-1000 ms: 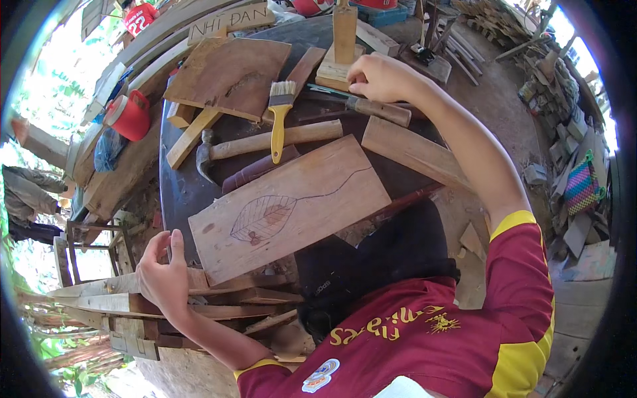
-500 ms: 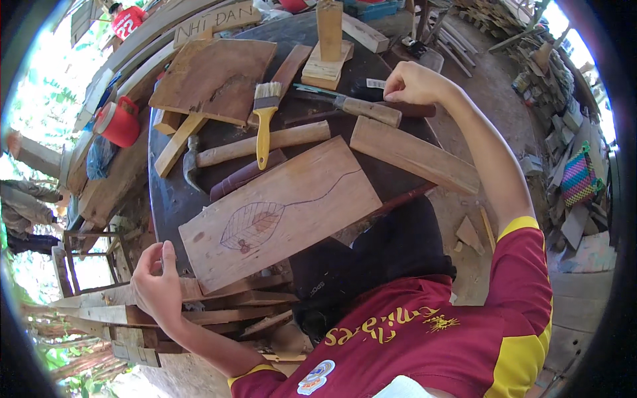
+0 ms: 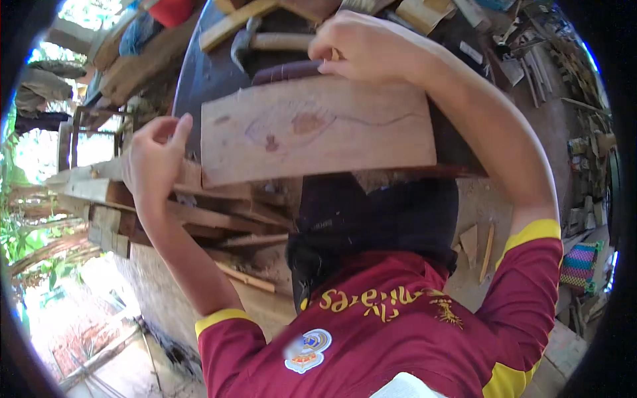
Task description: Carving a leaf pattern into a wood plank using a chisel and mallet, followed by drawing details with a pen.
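A pale wooden board (image 3: 371, 142) lies across the near edge of the dark round table, with a leaf outline and a long curved stem drawn on it. My left hand (image 3: 154, 159) is just off the board's left end, thumb raised apart from loosely curled fingers, holding nothing. Over the board's far edge, my right hand (image 3: 365, 50) is closed in a pinch. A yellow-brown bit of the paintbrush (image 3: 335, 55) seems to show between its fingers; the bristles are hidden. Just beyond the board are a dark red rounded piece (image 3: 285, 71) and a hammer (image 3: 241, 50), its handle partly behind my right hand.
The dark table (image 3: 207, 73) carries more wood pieces at its far side. Stacked timber (image 3: 109, 189) stands by my left forearm. A red jug (image 3: 171, 10) is at the far left, a woven bag (image 3: 579, 266) at the right. Wood scraps (image 3: 469, 245) lie on the floor.
My right hand has come left and nearer, from beside the wooden tool handle to where the paintbrush lay. The view has tipped downward and turned, so the board sits level and higher.
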`<state>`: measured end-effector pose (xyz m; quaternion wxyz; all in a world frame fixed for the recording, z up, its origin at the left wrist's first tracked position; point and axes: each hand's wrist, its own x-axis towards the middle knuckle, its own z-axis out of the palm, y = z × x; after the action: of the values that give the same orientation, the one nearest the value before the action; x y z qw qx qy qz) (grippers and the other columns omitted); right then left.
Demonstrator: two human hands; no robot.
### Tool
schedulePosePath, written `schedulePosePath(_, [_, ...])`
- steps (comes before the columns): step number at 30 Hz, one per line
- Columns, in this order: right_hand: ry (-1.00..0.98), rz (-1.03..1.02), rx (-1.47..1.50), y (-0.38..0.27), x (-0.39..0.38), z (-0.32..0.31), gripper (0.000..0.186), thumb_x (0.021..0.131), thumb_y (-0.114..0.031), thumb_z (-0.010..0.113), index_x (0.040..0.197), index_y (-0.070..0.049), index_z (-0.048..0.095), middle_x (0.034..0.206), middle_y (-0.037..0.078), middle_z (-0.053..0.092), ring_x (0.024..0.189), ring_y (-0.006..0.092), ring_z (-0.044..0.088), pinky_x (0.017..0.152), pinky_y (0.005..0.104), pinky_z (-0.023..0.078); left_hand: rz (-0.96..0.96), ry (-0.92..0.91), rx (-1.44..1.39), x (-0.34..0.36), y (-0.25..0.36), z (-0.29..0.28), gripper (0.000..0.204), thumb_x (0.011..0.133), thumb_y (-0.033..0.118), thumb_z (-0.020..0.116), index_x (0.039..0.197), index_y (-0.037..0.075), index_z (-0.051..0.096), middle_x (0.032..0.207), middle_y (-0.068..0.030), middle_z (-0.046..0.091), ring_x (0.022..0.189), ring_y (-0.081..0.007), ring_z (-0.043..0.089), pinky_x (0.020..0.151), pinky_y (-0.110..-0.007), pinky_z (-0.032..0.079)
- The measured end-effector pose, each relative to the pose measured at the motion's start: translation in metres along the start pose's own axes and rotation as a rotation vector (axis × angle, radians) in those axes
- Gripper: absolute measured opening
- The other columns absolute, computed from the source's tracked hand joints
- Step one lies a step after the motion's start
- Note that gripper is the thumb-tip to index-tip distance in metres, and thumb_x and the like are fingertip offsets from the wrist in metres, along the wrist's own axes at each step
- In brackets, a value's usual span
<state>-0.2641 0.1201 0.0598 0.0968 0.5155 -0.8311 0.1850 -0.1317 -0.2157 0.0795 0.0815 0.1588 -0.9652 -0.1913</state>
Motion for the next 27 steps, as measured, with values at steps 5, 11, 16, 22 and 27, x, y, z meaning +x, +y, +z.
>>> schedulePosePath(5, [-0.395, 0.292, -0.164, -0.030, 0.052, 0.017, 0.038, 0.085, -0.013, 0.074, 0.118, 0.005, 0.065, 0.110, 0.024, 0.070, 0.105, 0.0370, 0.070, 0.091, 0.0433, 0.055, -0.034, -0.034, 0.092, -0.001, 0.003, -0.007, 0.046, 0.089, 0.050, 0.072, 0.106, 0.007, 0.078, 0.098, -0.0096, 0.078, 0.093, -0.0228, 0.074, 0.088, -0.035, 0.053])
schedulePosePath(11, [-0.114, 0.260, 0.100, -0.025, 0.053, 0.017, 0.028, 0.092, -0.017, 0.067, 0.109, 0.006, 0.066, 0.095, 0.028, 0.070, 0.098, 0.0384, 0.070, 0.081, 0.0493, 0.054, 0.004, -0.065, -0.045, 0.003, 0.002, -0.001, 0.045, 0.089, 0.045, 0.075, 0.106, 0.004, 0.078, 0.094, -0.0088, 0.077, 0.087, -0.0183, 0.072, 0.082, -0.032, 0.053])
schedulePosePath(16, [0.024, 0.434, 0.478, -0.073, 0.035, -0.073, 0.029, 0.102, -0.016, 0.055, 0.114, 0.009, 0.063, 0.083, 0.021, 0.069, 0.079, 0.0305, 0.072, 0.071, 0.0436, 0.053, -0.040, -0.023, -0.080, -0.008, 0.006, -0.009, 0.044, 0.090, 0.042, 0.075, 0.107, 0.002, 0.076, 0.090, -0.0055, 0.075, 0.081, -0.0124, 0.066, 0.077, -0.029, 0.051])
schedulePosePath(22, [0.124, 0.463, 0.415, -0.082, -0.026, -0.060, 0.023, 0.094, -0.012, 0.065, 0.112, 0.001, 0.069, 0.088, 0.013, 0.069, 0.078, 0.0283, 0.069, 0.073, 0.0403, 0.052, -0.048, 0.012, -0.135, -0.011, 0.012, -0.003, 0.042, 0.091, 0.040, 0.075, 0.107, 0.001, 0.076, 0.091, -0.0046, 0.074, 0.080, -0.0110, 0.063, 0.078, -0.028, 0.049])
schedulePosePath(27, [0.119, 0.625, 0.137, -0.138, -0.103, 0.018, 0.024, 0.095, -0.018, 0.065, 0.117, -0.009, 0.071, 0.089, 0.016, 0.063, 0.076, 0.0339, 0.067, 0.067, 0.0447, 0.054, 0.004, 0.011, -0.118, -0.005, 0.005, -0.001, 0.044, 0.092, 0.042, 0.074, 0.108, 0.001, 0.075, 0.093, -0.0050, 0.074, 0.083, -0.0127, 0.064, 0.082, -0.029, 0.050])
